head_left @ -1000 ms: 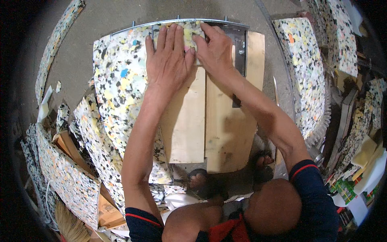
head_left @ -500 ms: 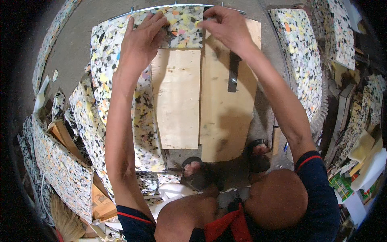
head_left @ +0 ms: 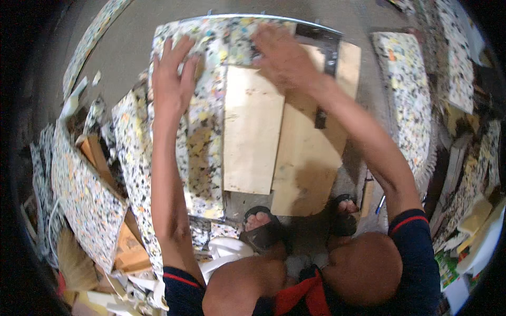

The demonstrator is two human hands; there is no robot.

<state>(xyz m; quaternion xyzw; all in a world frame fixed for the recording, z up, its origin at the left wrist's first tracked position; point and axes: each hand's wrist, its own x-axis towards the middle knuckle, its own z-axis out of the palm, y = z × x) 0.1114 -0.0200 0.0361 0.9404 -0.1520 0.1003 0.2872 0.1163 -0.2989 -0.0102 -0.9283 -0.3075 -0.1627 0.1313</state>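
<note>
A speckled multicoloured foam piece covers the left side of a wooden panel. A shorter strip of the same foam lies along the panel's far edge. My left hand rests on the foam at the far left, fingers spread, holding nothing. My right hand is over the strip's right part, palm down with fingers stretched out; motion blurs it. Below the strip show a pale wooden board and a wider board. A curved metal strip with small studs runs along the far edge.
A dark bracket sits on the wider board by my right forearm. Foam slabs stand right, more foam offcuts left. A straw brush lies lower left. A blue pen and my sandalled feet are near.
My left hand has shifted left off the far strip onto the left foam. My right hand has moved left from the strip's right edge onto the strip. The view has shifted slightly.
</note>
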